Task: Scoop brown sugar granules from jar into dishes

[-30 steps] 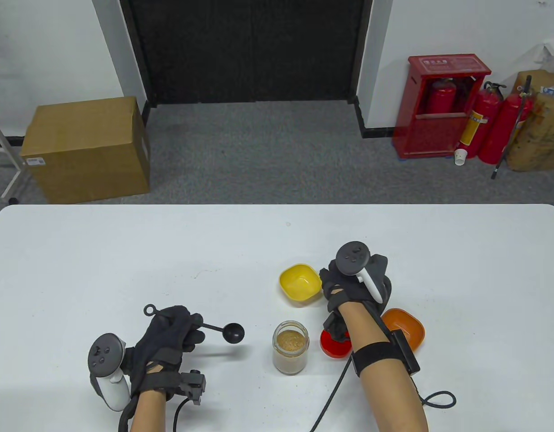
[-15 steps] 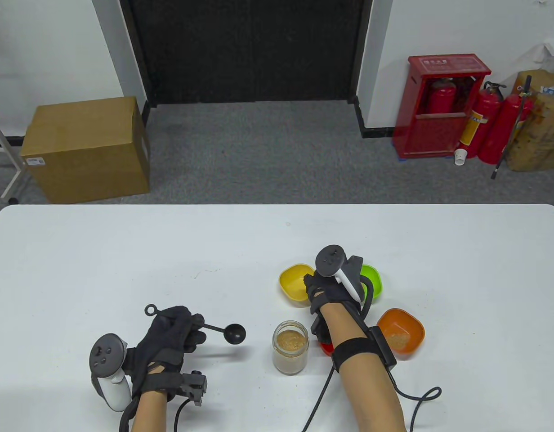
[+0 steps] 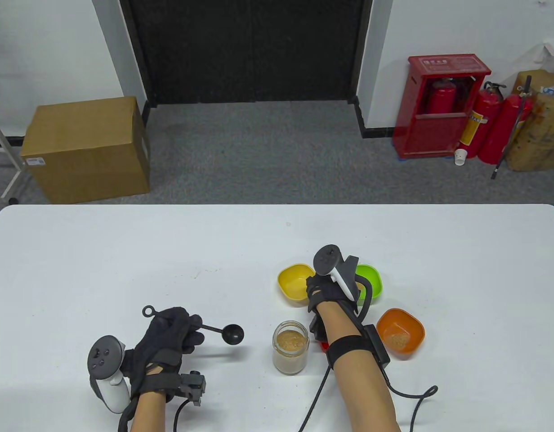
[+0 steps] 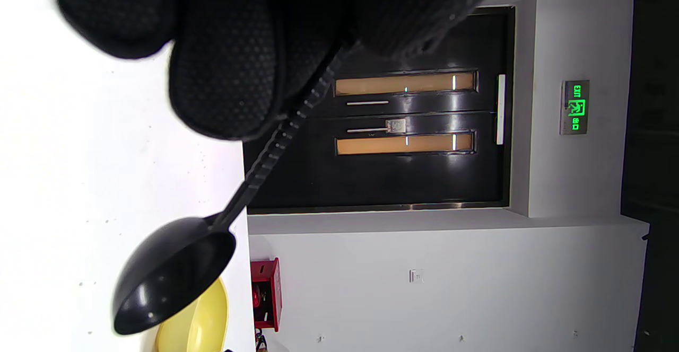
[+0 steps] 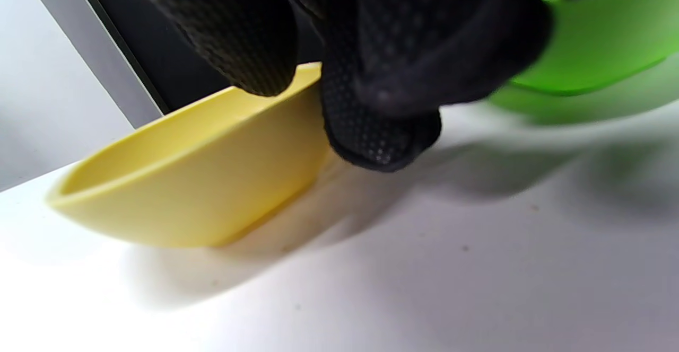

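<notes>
A white desk (image 3: 124,252) is seen from above, with two gloved hands coming in from the near edge. A black measuring spoon (image 3: 200,327) is gripped by its handle in the left hand (image 3: 169,335), fingers curled round it, and is held level above the desk to the left of the jar; the bowl of the spoon looks empty, probably waiting for the next scoop. The open glass jar (image 3: 290,346) of brown sugar granules stands on the desk between the two hands, near the front edge.

The right hand (image 3: 333,292) is placed between the yellow dish (image 3: 295,281) and the green dish (image 3: 371,281), on the far side of the jar. In the right wrist view its fingertips (image 5: 379,129) are seen beside the yellow dish's wall, possibly touching it; whether anything is gripped cannot be told. The dishes seem to be getting arranged within reach of the spoon.

An orange dish (image 3: 400,333) with some granules in it lies to the right. A sliver of something red (image 3: 324,345) shows under the right forearm, which blocks most of it.

On the floor beyond the desk are a cardboard box (image 3: 86,148) on the left and a red extinguisher cabinet (image 3: 439,105) on the right.
</notes>
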`<state>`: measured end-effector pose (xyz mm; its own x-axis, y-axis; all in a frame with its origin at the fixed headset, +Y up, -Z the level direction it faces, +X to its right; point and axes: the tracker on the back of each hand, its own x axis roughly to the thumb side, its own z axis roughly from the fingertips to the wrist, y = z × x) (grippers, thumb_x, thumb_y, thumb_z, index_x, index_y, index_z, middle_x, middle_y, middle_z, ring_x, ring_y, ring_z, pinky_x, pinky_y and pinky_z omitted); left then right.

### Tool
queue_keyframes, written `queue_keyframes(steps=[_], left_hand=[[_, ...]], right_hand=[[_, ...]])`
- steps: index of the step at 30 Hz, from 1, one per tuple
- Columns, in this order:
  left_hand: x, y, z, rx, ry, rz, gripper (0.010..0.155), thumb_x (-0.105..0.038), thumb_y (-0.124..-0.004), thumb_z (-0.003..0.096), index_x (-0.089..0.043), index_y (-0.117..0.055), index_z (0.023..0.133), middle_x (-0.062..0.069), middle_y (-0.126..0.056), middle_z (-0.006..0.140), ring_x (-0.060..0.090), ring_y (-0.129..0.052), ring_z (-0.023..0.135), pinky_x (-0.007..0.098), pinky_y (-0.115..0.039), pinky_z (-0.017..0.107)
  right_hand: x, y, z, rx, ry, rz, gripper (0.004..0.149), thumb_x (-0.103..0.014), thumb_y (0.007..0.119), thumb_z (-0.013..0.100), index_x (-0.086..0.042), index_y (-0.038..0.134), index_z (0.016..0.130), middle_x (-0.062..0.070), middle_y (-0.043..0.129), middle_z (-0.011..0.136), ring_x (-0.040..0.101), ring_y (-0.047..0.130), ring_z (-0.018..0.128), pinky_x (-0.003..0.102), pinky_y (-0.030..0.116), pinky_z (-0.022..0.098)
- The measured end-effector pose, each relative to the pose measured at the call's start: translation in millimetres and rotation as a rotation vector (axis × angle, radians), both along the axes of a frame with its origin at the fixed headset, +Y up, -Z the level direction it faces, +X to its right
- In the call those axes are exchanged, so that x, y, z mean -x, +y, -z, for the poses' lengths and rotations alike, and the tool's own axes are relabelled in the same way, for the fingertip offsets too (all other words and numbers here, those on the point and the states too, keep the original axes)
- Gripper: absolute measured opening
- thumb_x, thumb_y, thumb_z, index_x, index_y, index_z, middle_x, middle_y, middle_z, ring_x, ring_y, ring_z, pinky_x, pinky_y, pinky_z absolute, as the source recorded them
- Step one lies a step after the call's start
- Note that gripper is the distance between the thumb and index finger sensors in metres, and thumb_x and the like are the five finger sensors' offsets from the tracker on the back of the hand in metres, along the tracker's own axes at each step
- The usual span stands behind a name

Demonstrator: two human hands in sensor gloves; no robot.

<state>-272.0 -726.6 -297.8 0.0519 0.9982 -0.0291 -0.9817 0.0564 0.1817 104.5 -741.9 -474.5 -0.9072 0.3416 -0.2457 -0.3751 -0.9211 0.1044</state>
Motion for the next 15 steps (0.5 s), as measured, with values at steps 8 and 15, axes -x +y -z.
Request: queue_keyframes(steps=[8,15], left_hand=[[-0.4,-0.5,-0.1,0.007,-0.001,0.001,0.045,-0.037,-0.083,0.0557,-0.013,-0.074,0.093,0.011,-0.098,0.08,0.027,-0.109,0.055,0.05,-0.084,0.046],[-0.7,-0.5,-0.1,0.011,-0.001,0.002,0.045,-0.037,-0.083,0.0557,-0.013,-0.074,0.093,0.011,-0.099,0.08,0.027,-0.109,0.055,0.05,-0.085,0.045]], right_hand=[[-0.8,-2.9,2.5,0.013,-0.017,0.008,0.049,-0.032,0.087,0.052,0.008,0.085,0.08,0.015,0.106,0.044,0.022,0.096,0.013,0.04,0.082,0.001],[-1.7,-8.6,6.5,0.054,-0.037,0.057,0.052,-0.034,0.087,0.052,0.01,0.083,0.081,0.015,0.106,0.044,0.022,0.096,0.013,0.04,0.082,0.001]])
